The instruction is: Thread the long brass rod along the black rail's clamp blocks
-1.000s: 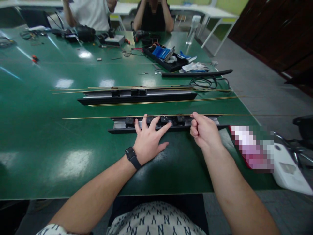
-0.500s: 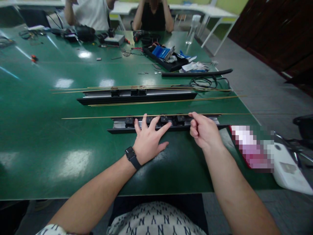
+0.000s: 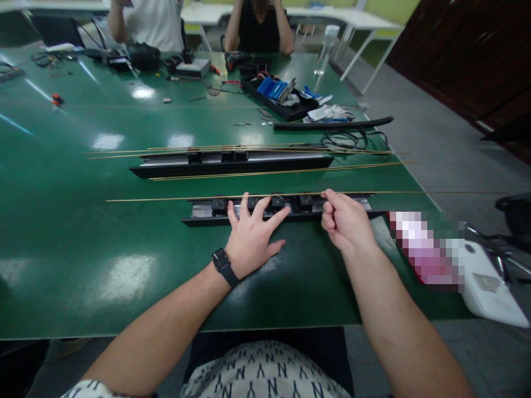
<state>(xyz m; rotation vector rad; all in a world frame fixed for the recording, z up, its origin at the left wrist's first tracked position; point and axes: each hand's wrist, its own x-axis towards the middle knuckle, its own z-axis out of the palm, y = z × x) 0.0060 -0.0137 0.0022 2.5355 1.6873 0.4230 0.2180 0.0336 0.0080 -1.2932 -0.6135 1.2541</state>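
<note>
A black and silver rail (image 3: pixel 202 211) lies on the green table before me, with several black blocks (image 3: pixel 306 202) set in its channel. A long, thin brass-coloured rod (image 3: pixel 166 199) runs along the rail's far side and sticks out past both ends. My left hand (image 3: pixel 253 237) rests over the rail's middle, fingers spread, its fingertips on or just above the blocks. Near the rail's right part, my right hand (image 3: pixel 346 221) is closed, with thumb and forefinger pinching the rod. The fingers hide part of the blocks.
Behind lies a second rail (image 3: pixel 232 167) with several thin rods around it. Farther back are a black tray (image 3: pixel 286 113) with blue items, gloves (image 3: pixel 329 114) and a clear bottle (image 3: pixel 326 50). A white device (image 3: pixel 493 287) sits at the right edge. Two people are across the table.
The rod has shifted very slightly to the right together with my right hand's pinch. My left hand stays in the same place on the rail.
</note>
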